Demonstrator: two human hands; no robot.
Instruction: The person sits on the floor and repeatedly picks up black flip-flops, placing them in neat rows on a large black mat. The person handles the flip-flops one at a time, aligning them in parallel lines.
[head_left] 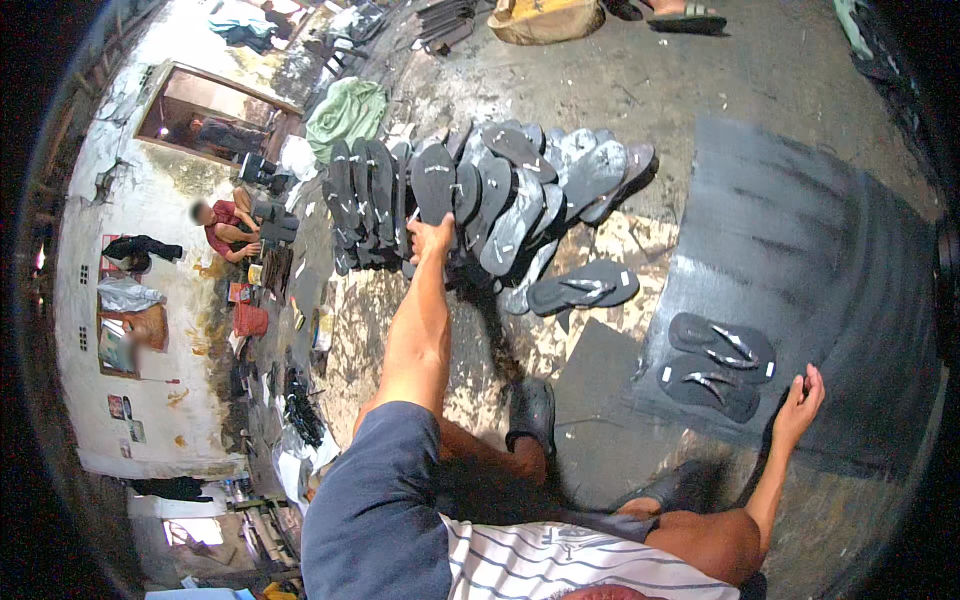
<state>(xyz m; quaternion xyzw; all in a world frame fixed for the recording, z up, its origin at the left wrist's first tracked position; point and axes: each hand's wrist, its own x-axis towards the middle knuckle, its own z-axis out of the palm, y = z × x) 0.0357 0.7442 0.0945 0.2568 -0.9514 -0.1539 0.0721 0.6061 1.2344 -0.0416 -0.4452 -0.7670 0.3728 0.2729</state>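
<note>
My left hand (430, 238) reaches to the row of footwear and grips the near end of a black flip-flop (434, 180), which stands with its sole face toward me. To its left, several black flip-flops (375, 190) are lined up on edge. Others, some with a whitish shine (518, 222), lean over one another on its right. One loose flip-flop (583, 288) lies just in front of them. My right hand (799, 405) is open, fingers loosely stretched, beside a pair of black flip-flops (715, 365) on a dark sheet (800, 260).
A green cloth (345, 112) lies behind the row. At the far edge are a yellowish block (545, 20) and someone's sandaled foot (690, 18). Another person (232, 228) sits by the left wall. A smaller dark sheet (600, 385) lies by my feet.
</note>
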